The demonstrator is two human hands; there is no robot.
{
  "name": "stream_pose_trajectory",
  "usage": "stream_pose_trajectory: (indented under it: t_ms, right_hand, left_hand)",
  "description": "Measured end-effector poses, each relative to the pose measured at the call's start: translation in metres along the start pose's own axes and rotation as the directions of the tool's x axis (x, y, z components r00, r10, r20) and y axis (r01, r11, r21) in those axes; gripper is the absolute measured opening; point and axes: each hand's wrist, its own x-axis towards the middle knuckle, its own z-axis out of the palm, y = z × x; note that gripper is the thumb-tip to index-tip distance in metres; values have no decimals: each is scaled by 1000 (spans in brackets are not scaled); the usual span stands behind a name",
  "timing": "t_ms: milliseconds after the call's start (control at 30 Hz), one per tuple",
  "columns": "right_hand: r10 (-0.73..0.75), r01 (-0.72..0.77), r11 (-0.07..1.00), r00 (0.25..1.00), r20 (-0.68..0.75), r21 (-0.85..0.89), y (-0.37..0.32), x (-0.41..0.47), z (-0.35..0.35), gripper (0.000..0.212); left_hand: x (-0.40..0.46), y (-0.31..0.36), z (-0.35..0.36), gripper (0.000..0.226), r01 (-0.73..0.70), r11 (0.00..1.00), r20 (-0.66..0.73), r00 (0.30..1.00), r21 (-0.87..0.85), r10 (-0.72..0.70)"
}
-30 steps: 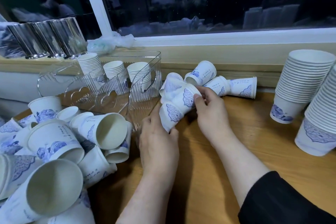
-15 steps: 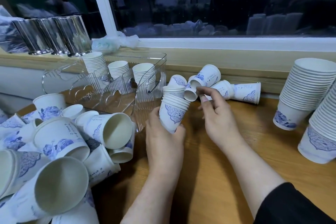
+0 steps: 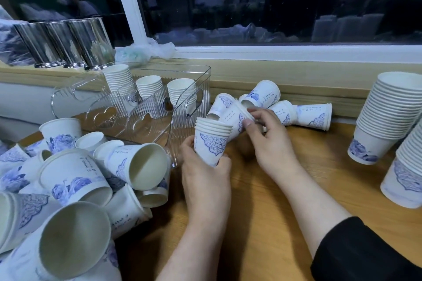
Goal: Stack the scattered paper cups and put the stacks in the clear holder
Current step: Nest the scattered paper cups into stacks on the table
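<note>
Nesting one more cup, beside the clear holder (image 3: 187, 89).

Left hand (image 3: 205, 166) clamped round small stack (image 3: 211, 141), held above surface (image 3: 262, 212); right hand (image 3: 269, 141) pinches loose cup (image 3: 235, 116) by rim. Best: align base-first, square, press gently.

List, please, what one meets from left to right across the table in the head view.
Heap of loose cups → clear holder → small stack in the left hand → right hand pinching a lying cup → two tall stacks.
</note>
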Motion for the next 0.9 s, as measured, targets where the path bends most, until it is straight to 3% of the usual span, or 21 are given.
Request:
stream_pose_trajectory:
  t_ms: [100,167,267,433,500,567,633,733,900]
  right_hand:
    - [-26,49,995,970,-242,90,-18,-6,-14,9]
    - [-79,112,990,943,-323,84,-26,-11,-23,9]
    - [-160,179,983,953,-259,50,-27,-14,-29,10]
    - [-286,288,958,955,82,-8,-23,-17,-18,33]
    - [-306,306,952,952,5,-7,-24,-15,-18,36]
    - [-221,220,975,959,-179,-24,-19,-9,-22,29]
    - [-71,53,995,966,-250,-80,-4,-1,-26,25]
    - [88,-129,980,964,-250,-153,18,15,-29,37]
    - [173,-212,958,964,-205,-192,28,45,-26,54]
  left_hand:
    - [-1,0,1,59,-23,999,31,999,42,22]
    - [-2,-2,2,61,-56,995,54,997,83,51]
    - [-3,-4,2,66,-95,985,80,993,146,84]
    - [-2,-4,4,68,-152,973,99,986,173,136]
    - [-1,-4,4,67,-140,977,82,988,159,128]
    - [-1,-4,5,66,-126,982,64,991,139,118]
    - [0,-5,6,66,-117,985,55,992,123,111]
    - [-1,-6,7,67,-109,986,54,993,125,103]
    - [0,-8,9,67,-123,982,77,991,145,113]
